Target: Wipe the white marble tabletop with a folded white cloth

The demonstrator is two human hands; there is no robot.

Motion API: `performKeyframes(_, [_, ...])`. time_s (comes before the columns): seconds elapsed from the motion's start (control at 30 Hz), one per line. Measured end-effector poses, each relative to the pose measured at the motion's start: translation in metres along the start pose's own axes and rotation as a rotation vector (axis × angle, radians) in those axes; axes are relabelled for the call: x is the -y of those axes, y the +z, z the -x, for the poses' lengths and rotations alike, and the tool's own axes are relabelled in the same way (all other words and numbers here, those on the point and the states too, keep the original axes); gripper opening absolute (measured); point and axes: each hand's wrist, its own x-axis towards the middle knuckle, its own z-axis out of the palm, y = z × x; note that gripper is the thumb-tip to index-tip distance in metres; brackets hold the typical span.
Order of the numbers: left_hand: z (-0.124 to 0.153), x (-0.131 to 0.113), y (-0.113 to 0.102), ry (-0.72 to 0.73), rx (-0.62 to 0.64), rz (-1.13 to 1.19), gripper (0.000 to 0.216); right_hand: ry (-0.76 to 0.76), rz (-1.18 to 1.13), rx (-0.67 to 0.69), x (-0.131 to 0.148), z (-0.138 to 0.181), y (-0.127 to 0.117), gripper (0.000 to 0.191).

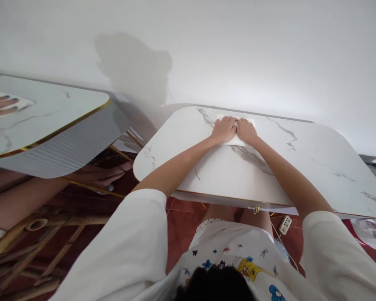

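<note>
A small white cloth (235, 141) lies on a white marble-patterned table (316, 167), near its far edge. My left hand (224, 129) and my right hand (246, 130) rest side by side on top of the cloth, palms down. The fingers of both hands lie flat and pressed against the cloth, which hides most of it. Both arms stretch forward across the tabletop.
A second marble table (50, 121) with a gold rim stands at the left, where another person's hand (1, 105) presses a white cloth. A white wall runs behind. Below lie a red tiled floor, a wooden chair frame (34, 246) and a white power strip (285, 225).
</note>
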Motion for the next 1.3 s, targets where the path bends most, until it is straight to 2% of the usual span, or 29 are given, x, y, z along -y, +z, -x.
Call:
performKeyframes(0.3, [-0.044, 0.024, 0.009, -0.068, 0.018, -0.03, 0.052, 0.054, -0.067, -0.036, -0.011, -0.046, 0.008, 0.052])
performKeyframes(0.57, [-0.074, 0.025, 0.018, -0.103, 0.029, -0.063, 0.053, 0.053, -0.085, -0.076, -0.027, -0.071, 0.01, 0.053])
performKeyframes(0.73, [-0.083, 0.013, 0.021, -0.108, -0.023, -0.079, 0.049, 0.118, -0.118, -0.094, -0.04, -0.075, 0.007, 0.051])
performKeyframes(1.0, [-0.091, 0.0, 0.025, -0.083, -0.055, -0.072, 0.047, 0.089, -0.152, -0.139, -0.063, -0.077, 0.009, 0.048])
performKeyframes(1.3, [-0.088, -0.008, 0.031, -0.047, -0.043, -0.024, 0.05, 0.108, -0.092, -0.13, -0.066, -0.061, 0.007, 0.051])
